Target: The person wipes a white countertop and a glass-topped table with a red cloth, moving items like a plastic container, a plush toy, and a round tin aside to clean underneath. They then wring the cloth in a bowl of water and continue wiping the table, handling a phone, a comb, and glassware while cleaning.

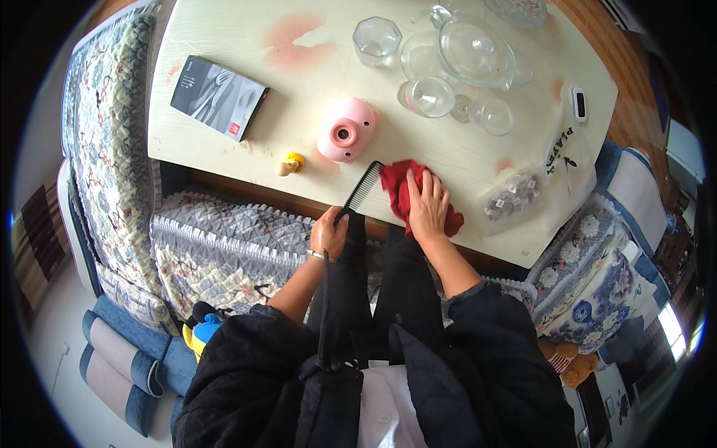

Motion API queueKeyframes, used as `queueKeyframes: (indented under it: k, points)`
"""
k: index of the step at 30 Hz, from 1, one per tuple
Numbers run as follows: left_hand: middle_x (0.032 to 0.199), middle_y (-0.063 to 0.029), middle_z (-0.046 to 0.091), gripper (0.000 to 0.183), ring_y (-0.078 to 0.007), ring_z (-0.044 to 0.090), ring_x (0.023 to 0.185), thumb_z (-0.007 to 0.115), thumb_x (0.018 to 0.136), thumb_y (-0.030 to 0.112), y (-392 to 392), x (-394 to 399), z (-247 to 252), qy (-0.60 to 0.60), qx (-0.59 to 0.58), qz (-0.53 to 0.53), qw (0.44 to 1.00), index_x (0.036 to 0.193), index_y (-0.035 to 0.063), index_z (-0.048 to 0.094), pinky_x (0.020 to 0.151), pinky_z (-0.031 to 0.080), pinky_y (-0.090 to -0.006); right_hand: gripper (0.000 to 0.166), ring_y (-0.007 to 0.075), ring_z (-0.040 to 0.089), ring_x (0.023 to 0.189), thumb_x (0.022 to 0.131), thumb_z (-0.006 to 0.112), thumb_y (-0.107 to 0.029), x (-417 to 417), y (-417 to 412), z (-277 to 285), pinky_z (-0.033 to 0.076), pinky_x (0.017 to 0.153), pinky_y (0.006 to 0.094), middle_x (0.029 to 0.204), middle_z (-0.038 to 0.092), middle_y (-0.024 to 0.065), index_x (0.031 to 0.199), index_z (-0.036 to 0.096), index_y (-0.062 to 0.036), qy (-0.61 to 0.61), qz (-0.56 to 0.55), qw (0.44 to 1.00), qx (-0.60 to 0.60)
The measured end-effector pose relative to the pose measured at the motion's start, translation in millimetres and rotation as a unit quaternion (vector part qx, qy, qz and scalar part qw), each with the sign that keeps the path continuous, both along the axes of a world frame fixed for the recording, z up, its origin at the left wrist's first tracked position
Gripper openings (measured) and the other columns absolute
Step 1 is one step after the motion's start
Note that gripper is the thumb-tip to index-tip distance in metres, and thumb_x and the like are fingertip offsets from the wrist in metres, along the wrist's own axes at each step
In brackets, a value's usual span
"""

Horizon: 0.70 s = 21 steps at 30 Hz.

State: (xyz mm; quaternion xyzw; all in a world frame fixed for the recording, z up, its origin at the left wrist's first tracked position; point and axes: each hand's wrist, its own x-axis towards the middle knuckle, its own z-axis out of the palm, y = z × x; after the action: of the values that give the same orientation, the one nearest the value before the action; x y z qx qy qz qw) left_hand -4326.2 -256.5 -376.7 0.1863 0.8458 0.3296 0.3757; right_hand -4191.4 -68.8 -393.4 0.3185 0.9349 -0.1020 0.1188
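Observation:
My left hand [328, 234], just off the table's near edge, grips a black comb [365, 187] by its handle. The toothed end points up and to the right, and its tip meets or overlaps the edge of a crumpled red cloth [399, 187]. My right hand [429, 203] lies over that cloth with fingers stretched forward and holds it at the table's near edge. The palm hides part of the cloth. Just beyond the comb is a pink pig-shaped toy [358, 115] with a round snout. A small yellow figure [293, 163] lies left of the comb.
A boxed cutlery set [219, 96] lies on the pale table [224, 162] at left. Glass bowls and goblets [430, 96] crowd the far right, near an octagonal glass [377, 40]. Clear plastic bags [512, 193] and a small white device [580, 105] are at right. A quilted sofa [224, 246] borders the table.

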Motion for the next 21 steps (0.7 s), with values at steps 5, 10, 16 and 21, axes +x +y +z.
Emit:
queueKeyframes:
  k: [5,10,16,21]
  points:
    - [0.071,-0.0126,0.065,0.017,-0.0201,0.064,0.064,0.058,0.086,0.011,-3.2,-6.8,-5.2,0.001,-0.005,0.001,1.0,0.095,-0.0031,0.06,0.06,0.048,-0.0315,0.046,0.0297,0.042,0.12,0.087,0.049,-0.015,-7.5,0.7,1.7,0.036,0.094,0.0459,0.13,0.044,0.0125,0.133,0.047,-0.0149,0.005,0.002,1.0,0.0]
    - [0.087,-0.0222,0.065,0.024,-0.0395,0.062,0.084,0.059,0.084,0.018,-4.5,-8.5,1.8,-0.057,-0.039,0.016,0.997,0.101,0.001,0.06,0.072,0.049,-0.0426,0.047,0.0264,0.047,0.111,0.086,0.048,-0.014,35.4,-24.6,7.3,0.036,0.091,0.0435,0.124,0.048,0.0107,0.134,0.047,-0.0154,-0.023,0.023,0.999,-0.008]
    - [0.074,-0.0138,0.066,0.02,-0.023,0.065,0.068,0.057,0.087,0.015,-10.6,-0.3,-2.0,0.01,-0.021,-0.009,1.0,0.098,-0.0012,0.061,0.062,0.049,-0.0334,0.044,0.0254,0.05,0.102,0.086,0.047,-0.014,-27.2,12.6,3.4,0.037,0.085,0.0393,0.115,0.051,0.0103,0.13,0.05,-0.0137,-0.011,-0.028,1.0,-0.011]
    - [0.077,-0.016,0.065,0.022,-0.0278,0.065,0.073,0.058,0.086,0.017,-8.4,-1.3,-3.1,-0.009,-0.033,0.007,0.999,0.099,-0.0004,0.061,0.066,0.049,-0.0357,0.047,0.0253,0.051,0.102,0.086,0.049,-0.015,13.9,-15.5,5.4,0.037,0.085,0.0411,0.115,0.052,0.0097,0.132,0.049,-0.0148,-0.016,0.027,0.999,-0.002]
